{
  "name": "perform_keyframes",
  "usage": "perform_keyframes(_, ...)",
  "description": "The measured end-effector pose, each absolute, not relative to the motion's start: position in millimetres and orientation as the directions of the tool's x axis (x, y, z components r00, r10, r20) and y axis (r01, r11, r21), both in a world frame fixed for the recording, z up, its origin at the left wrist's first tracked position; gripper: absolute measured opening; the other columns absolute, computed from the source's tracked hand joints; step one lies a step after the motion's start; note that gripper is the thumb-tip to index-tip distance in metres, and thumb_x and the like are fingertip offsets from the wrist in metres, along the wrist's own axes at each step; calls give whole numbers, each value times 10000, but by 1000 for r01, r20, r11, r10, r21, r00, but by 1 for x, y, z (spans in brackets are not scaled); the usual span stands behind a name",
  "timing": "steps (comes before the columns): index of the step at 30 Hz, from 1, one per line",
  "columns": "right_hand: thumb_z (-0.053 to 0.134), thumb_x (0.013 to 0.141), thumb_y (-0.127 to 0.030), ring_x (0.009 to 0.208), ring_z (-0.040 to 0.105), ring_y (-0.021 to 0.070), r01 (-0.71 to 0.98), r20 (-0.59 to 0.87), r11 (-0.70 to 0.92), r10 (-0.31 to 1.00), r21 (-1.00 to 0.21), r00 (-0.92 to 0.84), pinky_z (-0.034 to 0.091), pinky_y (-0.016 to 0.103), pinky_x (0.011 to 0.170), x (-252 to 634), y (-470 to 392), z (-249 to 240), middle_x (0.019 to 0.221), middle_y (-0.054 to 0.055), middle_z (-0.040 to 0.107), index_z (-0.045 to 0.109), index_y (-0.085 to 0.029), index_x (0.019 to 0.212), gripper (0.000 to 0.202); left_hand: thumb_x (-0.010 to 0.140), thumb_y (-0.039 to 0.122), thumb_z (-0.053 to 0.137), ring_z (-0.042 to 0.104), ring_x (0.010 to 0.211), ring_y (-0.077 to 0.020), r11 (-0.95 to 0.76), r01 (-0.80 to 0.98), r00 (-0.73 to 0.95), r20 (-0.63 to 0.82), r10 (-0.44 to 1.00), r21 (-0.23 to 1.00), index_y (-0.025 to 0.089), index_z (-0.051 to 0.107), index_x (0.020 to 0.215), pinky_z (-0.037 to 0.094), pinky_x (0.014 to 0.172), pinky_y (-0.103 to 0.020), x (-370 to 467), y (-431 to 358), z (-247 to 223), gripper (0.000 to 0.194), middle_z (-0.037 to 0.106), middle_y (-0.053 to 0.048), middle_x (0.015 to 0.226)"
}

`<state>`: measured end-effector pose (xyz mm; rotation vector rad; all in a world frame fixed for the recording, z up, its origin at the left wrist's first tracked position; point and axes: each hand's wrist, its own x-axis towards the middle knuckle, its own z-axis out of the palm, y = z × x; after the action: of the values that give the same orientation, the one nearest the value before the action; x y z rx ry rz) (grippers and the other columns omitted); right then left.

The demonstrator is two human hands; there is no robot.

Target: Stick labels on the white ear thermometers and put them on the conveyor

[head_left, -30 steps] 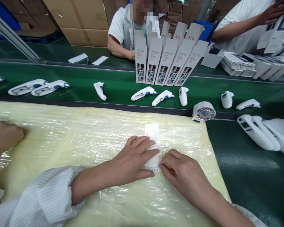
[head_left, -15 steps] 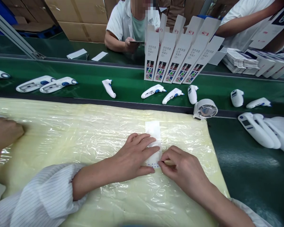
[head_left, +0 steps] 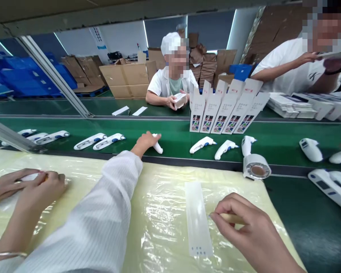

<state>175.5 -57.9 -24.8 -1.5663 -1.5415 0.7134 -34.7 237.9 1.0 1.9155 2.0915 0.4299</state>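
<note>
My left hand [head_left: 146, 141] is stretched out over the green conveyor belt, its fingers closed around the top of a white infrared thermometer [head_left: 158, 147]. The lower part of that thermometer shows below my fingers. Between thumb and fingertips, my right hand [head_left: 244, 223] pinches a thin beige stick [head_left: 232, 218], with a tiny bluish spot at its tip. Just left of this hand, a white paper strip [head_left: 197, 216] lies on the plastic-covered yellow mat [head_left: 159, 212]. Several small blue dots line the strip's lower end.
More thermometers [head_left: 200, 145] lie along the conveyor belt [head_left: 173, 142]. Upright open boxes [head_left: 213, 115] stand behind them. A small white fan [head_left: 255, 167] sits at the mat's far right corner. A co-worker's hands [head_left: 42, 185] work at the left; two other people are across the belt.
My left hand has left the paper strip and reached forward to the thermometer on the belt. My right hand still pinches the stick. The view has tilted up.
</note>
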Motion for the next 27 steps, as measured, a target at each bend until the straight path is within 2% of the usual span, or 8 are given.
perform_keyframes(4, 605, 908, -407, 583, 584, 124, 564, 244, 146, 964, -813, 102, 427, 179, 380, 175, -41, 0, 742, 10, 619, 641, -249, 712, 254, 943, 334, 641, 628, 1061, -239, 57, 843, -28, -63, 998, 535, 150, 603, 1206, 538, 908, -448, -18, 246, -11, 323, 616, -96, 1221)
perform_keyframes(7, 621, 894, -339, 606, 585, 121, 581, 323, 207, 941, -787, 102, 447, 160, 389, 175, -25, 16, 750, 12, 627, 655, -248, 715, 204, 945, 214, 574, 654, 974, -204, -51, 730, 65, 4, 998, 682, 157, 496, 1296, 566, 818, -364, -8, 216, -9, 364, 603, -103, 1198)
perform_keyframes(9, 631, 883, -311, 642, 604, 122, 579, 365, 222, 920, -784, 142, 460, 148, 399, 175, -17, 22, 788, 15, 647, 661, -246, 706, 190, 929, 156, 492, 676, 835, -164, -104, 635, 137, 21, 990, 765, 178, 399, 1342, 571, 724, -297, -3, 182, -4, 423, 637, -69, 1070)
perform_keyframes(12, 644, 868, -313, 706, 645, 131, 570, 399, 211, 889, -794, 226, 463, 143, 391, 175, -12, 23, 929, 32, 691, 685, -250, 727, 160, 847, 158, 519, 653, 678, -138, -135, 439, 326, -17, 945, 888, 227, 412, 1294, 550, 656, -257, 7, 120, 3, 464, 644, 12, 851)
perform_keyframes(14, 646, 866, -322, 761, 676, 143, 571, 402, 205, 883, -795, 242, 497, 152, 420, 175, -12, 20, 1024, 46, 698, 704, -257, 760, 138, 796, 195, 577, 627, 674, -142, -93, 229, 488, -31, 872, 969, 261, 469, 1253, 513, 629, -247, 14, 83, 7, 475, 624, 21, 828)
perform_keyframes(16, 639, 870, -316, 846, 694, 165, 589, 406, 197, 880, -784, 246, 531, 169, 469, 177, -13, 17, 1069, 56, 698, 713, -261, 785, 125, 786, 252, 608, 598, 691, -152, -23, 93, 573, -34, 819, 995, 279, 509, 1218, 469, 602, -243, 19, 59, 8, 444, 601, 14, 831)
perform_keyframes(19, 625, 871, -292, 930, 700, 189, 616, 403, 181, 883, -767, 243, 538, 180, 500, 178, -14, 16, 1043, 57, 708, 706, -262, 779, 126, 790, 295, 619, 556, 700, -155, 37, 58, 588, -64, 806, 998, 279, 518, 1187, 427, 602, -247, 23, 46, 7, 409, 574, 10, 842)
perform_keyframes(27, 614, 864, -298, 823, 688, 153, 609, 381, 163, 891, -777, 247, 511, 171, 484, 175, -12, 14, 1007, 36, 692, 702, -268, 772, 131, 883, 413, 604, 503, 748, -152, 51, 47, 610, -69, 789, 998, 259, 481, 1191, 379, 649, -246, 26, 43, 5, 365, 543, 8, 897)
